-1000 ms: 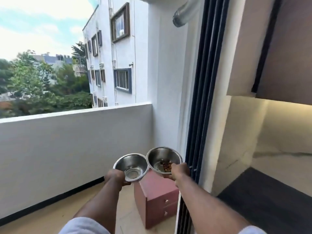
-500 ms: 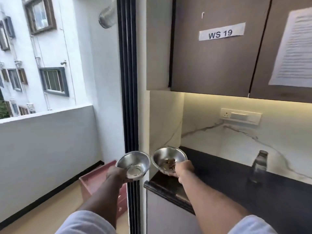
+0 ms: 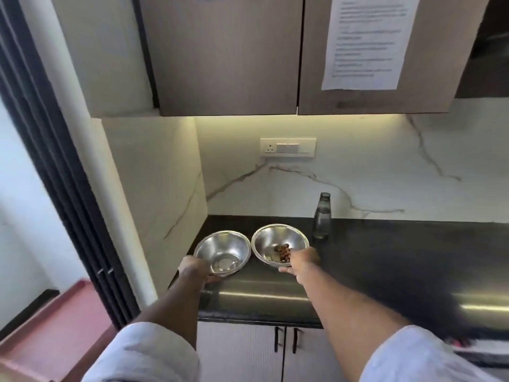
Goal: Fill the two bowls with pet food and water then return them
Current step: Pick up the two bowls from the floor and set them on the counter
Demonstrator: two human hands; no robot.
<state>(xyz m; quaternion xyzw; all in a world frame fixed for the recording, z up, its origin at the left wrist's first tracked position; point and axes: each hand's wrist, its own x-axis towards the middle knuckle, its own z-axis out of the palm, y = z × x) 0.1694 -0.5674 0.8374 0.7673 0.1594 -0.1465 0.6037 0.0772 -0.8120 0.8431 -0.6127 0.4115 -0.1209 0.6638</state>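
Setting both bowls on the black counter [image 3: 385, 260] at frame centre looks like the current step. The left hand [image 3: 192, 268] grips the empty bowl [image 3: 223, 250] by its near rim; the right hand [image 3: 301, 261] pinches the kibble bowl [image 3: 279, 244] likewise (a few pellets only). Next: release, then reach the water bottle [image 3: 321, 216] just right.

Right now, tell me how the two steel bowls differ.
The left bowl holds no kibble, only a pale patch at its bottom, maybe water; the right bowl has some brown kibble. The left bowl is held by the left hand near the counter's corner; the right bowl, held by the right hand, sits nearer the bottle. Both are round, shiny steel, similar in size.
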